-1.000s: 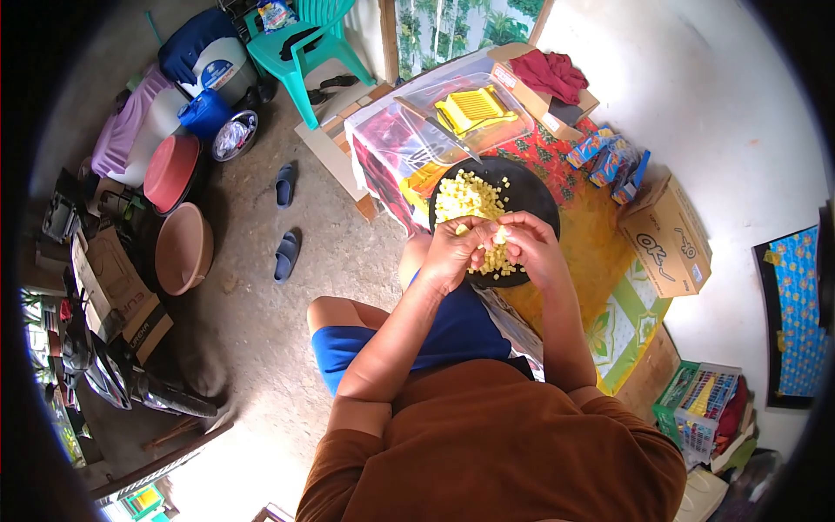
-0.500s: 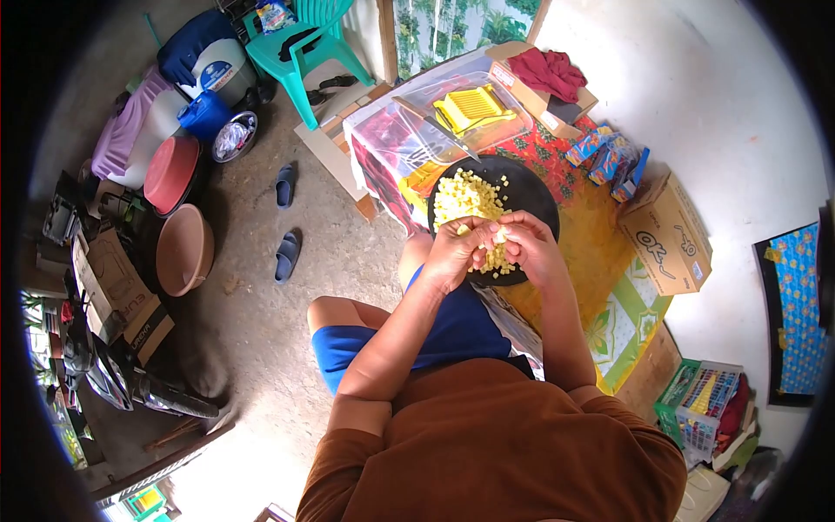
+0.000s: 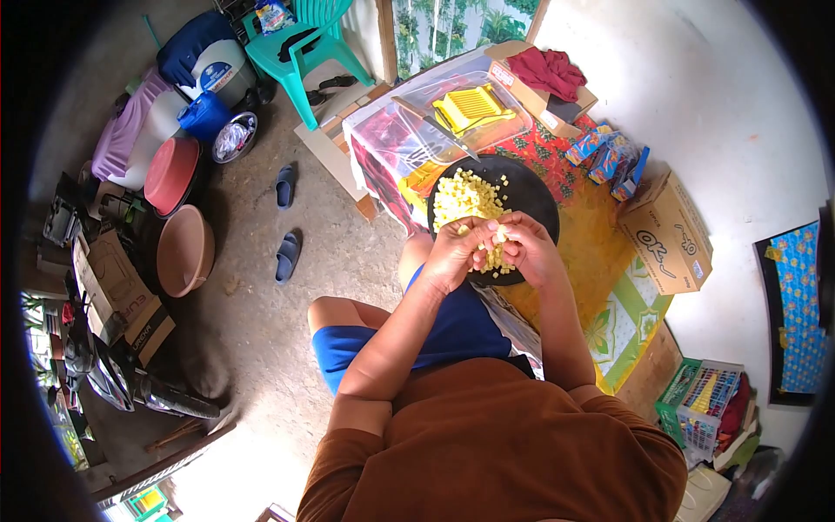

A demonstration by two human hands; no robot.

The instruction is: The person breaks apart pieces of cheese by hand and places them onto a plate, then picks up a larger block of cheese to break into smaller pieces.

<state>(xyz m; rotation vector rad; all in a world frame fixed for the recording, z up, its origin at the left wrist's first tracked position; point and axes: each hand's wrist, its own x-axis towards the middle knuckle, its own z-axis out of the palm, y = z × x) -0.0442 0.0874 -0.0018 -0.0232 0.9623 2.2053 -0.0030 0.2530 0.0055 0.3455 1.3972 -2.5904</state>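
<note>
A round black tray (image 3: 537, 193) rests by my knees, with a heap of small pale-yellow cubes (image 3: 465, 196) on its left side and loose ones near the rim. Over its near part, my left hand (image 3: 459, 254) and my right hand (image 3: 527, 247) meet at the fingertips. Both are closed in a pinch around a small pale-yellow cube (image 3: 500, 236). The fingers cover part of it, and I cannot make out what the cubes are made of.
Behind the tray stands a clear plastic box (image 3: 409, 130) with a yellow slatted rack (image 3: 474, 110). A cardboard box (image 3: 670, 235) and blue packets (image 3: 609, 161) lie to the right. Slippers (image 3: 287, 255) and basins (image 3: 185, 250) are on the floor at left.
Almost nothing differs. My fingertips shift very slightly around the small cube, while the tray and the heap stay in place.
</note>
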